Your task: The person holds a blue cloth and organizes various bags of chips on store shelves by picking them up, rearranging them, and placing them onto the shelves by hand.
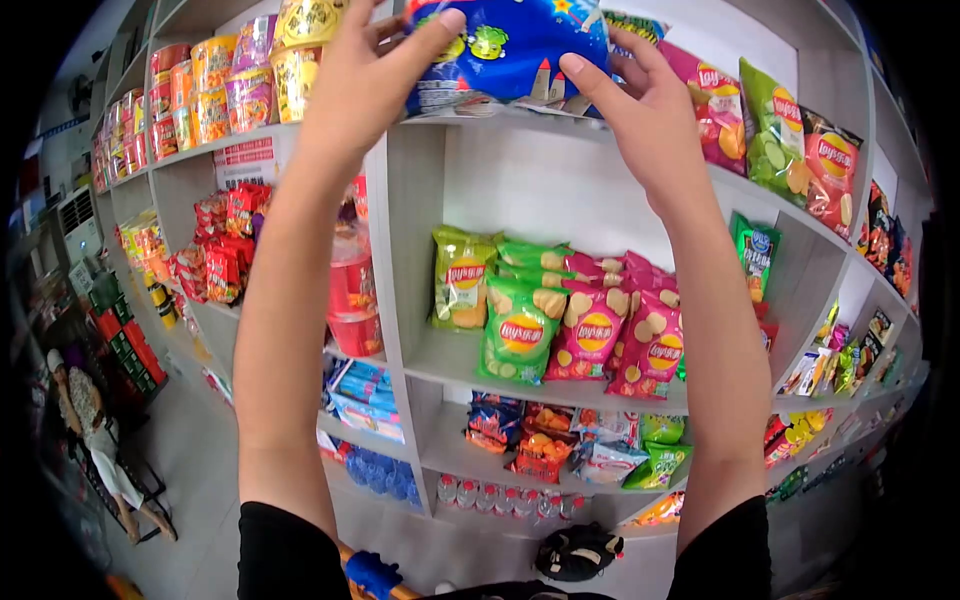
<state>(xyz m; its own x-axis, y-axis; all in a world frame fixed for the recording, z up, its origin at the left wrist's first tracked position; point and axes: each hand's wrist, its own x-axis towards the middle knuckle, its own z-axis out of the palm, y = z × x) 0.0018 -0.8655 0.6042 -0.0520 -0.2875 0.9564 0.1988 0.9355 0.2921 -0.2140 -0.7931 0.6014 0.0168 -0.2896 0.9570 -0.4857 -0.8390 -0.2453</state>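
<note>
A blue snack bag (515,50) with cartoon pictures is held up at the top of the view, at the level of a high shelf. My left hand (365,80) grips its left side with the thumb across the front. On the right side my right hand (645,105) holds it, thumb on the front and fingers behind. The bag's upper part is cut off by the view's edge. Right of my right hand stand a pink Lay's bag (715,110) and a green Lay's bag (775,125) on the same level.
Below, a shelf carries a green chip bag (520,330) and pink chip bags (590,335). Lower down are small snack packets (545,440) and water bottles (510,500). Noodle tubs (210,90) stand left. A black bag (578,553) lies on the floor; a person (100,430) sits far left.
</note>
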